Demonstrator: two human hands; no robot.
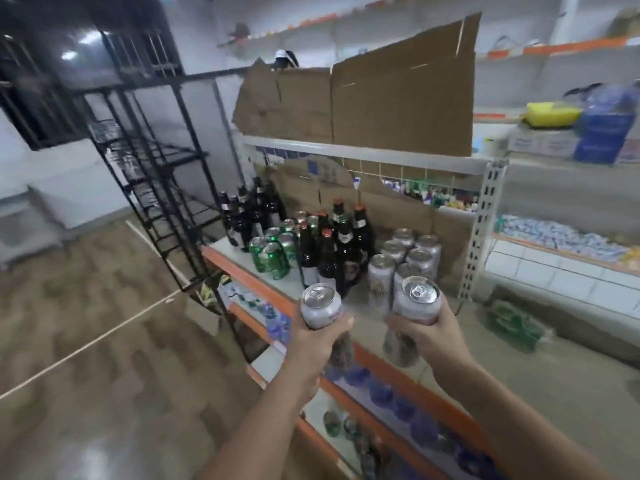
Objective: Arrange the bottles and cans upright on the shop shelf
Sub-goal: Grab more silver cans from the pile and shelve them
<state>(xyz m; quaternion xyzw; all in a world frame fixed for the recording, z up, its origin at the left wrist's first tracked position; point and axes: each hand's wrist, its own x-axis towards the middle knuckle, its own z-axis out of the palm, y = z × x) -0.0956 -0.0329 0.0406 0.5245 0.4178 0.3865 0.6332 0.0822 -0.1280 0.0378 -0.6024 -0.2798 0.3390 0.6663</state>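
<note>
My left hand (320, 337) grips a silver can (320, 304) upright, just in front of the shelf's orange edge. My right hand (427, 336) grips a second, taller silver can (414, 306) beside it. Both cans hover at the front of the white shelf board (228, 249). On that shelf stand several silver cans (403, 258) at the right, dark brown bottles (341, 247) in the middle, green cans (273, 251) left of them, and more dark bottles (247, 213) at the far left.
Torn cardboard (367, 109) leans on the shelf above and behind the drinks. A black wire rack (162, 188) stands left of the shelf. Lower shelves (388, 393) hold blue-capped bottles. A perforated white upright (485, 223) bounds the shelf at the right.
</note>
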